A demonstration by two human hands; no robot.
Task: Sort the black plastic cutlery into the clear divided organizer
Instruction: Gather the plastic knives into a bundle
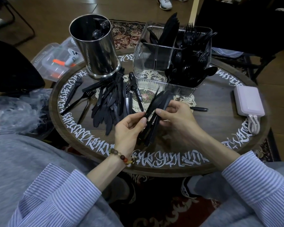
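A bundle of black plastic knives (156, 102) stands tilted above the table's near middle. My right hand (175, 117) grips the bundle around its middle, and my left hand (129, 128) pinches it from the left. A loose pile of black knives and forks (111, 100) lies left of my hands. The clear divided organizer (146, 63) stands behind, with knives upright at the back, forks at the back right and spoons at the front right. Its front left compartment shows only the table through it.
A steel canister (97, 46) stands at the table's back left. A pink power bank (248, 100) with a cable lies at the right edge. One black piece (200, 109) lies alone right of my hands. A clear lidded box (56, 63) sits off the table's left.
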